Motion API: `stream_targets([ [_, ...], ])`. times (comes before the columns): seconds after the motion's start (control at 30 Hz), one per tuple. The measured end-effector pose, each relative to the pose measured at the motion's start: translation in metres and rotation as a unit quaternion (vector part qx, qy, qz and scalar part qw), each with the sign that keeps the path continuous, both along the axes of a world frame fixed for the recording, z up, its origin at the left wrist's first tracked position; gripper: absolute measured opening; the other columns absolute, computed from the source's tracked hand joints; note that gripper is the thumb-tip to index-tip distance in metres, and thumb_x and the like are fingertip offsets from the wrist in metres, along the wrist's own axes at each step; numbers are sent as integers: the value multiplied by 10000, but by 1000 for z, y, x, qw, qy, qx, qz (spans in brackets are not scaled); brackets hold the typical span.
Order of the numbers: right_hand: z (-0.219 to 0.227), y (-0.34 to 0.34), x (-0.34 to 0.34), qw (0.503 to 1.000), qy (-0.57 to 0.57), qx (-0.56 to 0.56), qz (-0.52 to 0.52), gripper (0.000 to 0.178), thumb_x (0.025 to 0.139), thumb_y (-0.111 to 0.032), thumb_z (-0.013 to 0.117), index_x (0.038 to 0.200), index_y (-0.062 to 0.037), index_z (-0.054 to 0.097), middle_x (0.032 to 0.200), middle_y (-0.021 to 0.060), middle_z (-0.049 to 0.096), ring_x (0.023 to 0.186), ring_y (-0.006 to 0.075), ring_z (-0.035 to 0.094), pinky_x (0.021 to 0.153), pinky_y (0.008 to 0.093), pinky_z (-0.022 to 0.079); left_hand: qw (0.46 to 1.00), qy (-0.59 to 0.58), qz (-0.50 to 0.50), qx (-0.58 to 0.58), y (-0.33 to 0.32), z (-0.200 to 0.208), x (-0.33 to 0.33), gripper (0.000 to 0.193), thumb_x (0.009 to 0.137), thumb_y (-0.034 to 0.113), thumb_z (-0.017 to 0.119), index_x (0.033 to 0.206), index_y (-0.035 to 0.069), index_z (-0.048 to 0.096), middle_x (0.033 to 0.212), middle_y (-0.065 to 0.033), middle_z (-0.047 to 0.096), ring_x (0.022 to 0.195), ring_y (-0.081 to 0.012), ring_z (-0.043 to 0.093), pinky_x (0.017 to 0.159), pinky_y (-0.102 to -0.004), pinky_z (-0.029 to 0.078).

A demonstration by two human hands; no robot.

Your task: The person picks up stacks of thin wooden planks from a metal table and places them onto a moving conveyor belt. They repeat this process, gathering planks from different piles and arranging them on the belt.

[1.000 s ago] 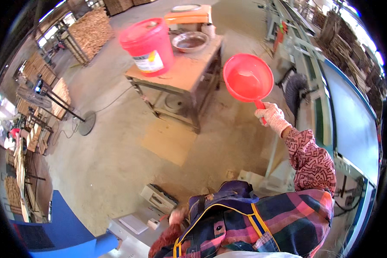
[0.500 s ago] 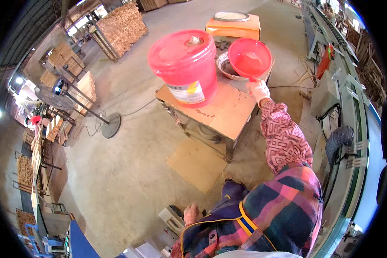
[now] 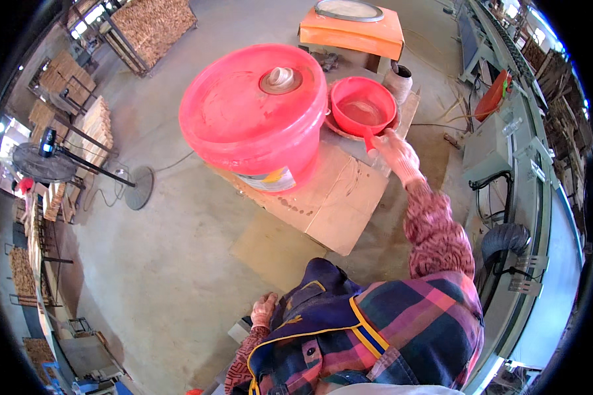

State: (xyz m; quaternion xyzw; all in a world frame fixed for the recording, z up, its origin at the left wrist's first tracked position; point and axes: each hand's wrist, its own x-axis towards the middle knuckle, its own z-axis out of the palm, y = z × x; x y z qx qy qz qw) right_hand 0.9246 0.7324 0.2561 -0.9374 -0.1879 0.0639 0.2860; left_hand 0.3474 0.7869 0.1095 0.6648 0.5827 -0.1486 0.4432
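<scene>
My right hand point(image 3: 398, 155), reaching forward, is closed at the short handle of a red plastic dipper point(image 3: 364, 105). The dipper rests in a shallow round bowl point(image 3: 341, 129), whose wall is mostly hidden beneath it. To the left of the dipper stands a big red lidded bucket point(image 3: 254, 112) with a pale spout cap on top. Both sit on a cardboard-covered stand point(image 3: 339, 214) with dark wet spots. Low at my left side hangs my left hand point(image 3: 265, 309), fingers loosely bent and slightly apart, with nothing seen in it.
A grey cylindrical container point(image 3: 398, 81) stands behind the dipper. Farther back is an orange box point(image 3: 352, 33) with a round-rimmed lid on it. Along the right runs a long machine point(image 3: 540, 263) with a ribbed hose point(image 3: 507, 240). A pedestal fan point(image 3: 46, 161) and wood stacks stand left.
The dipper has come down from a raised, tilted position into the bowl, along with my right hand. My view has moved closer to the bucket. My left hand has shifted left.
</scene>
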Motion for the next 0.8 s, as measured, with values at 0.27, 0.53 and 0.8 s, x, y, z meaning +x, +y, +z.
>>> stream_targets([
  [0.27, -89, -47, -204, 941, 193, 240, 142, 309, 967, -131, 614, 1244, 5, 629, 1115, 117, 701, 978, 219, 671, 873, 312, 536, 978, -151, -135, 58, 69, -85, -21, 462, 930, 482, 517, 1203, 142, 670, 1183, -181, 668, 1157, -350, 602, 966, -444, 478],
  [0.53, -63, 159, -448, 889, 265, -79, 365, 319, 952, -279, 627, 1209, -99, 687, 1081, 108, 733, 992, 213, 689, 871, 329, 516, 963, -110, -243, 22, 213, -59, -100, 372, 889, 370, 581, 1178, 150, 660, 1228, -156, 643, 1131, -357, 613, 921, -446, 514],
  [0.8, -97, 403, -612, 735, 454, -46, 501, 324, 944, -283, 662, 1174, -58, 696, 1007, 82, 716, 850, 161, 660, 815, 296, 523, 971, -77, 221, 43, 376, -24, -303, 473, 933, 449, 524, 1253, 125, 649, 1231, -136, 666, 1142, -332, 621, 976, -433, 481],
])
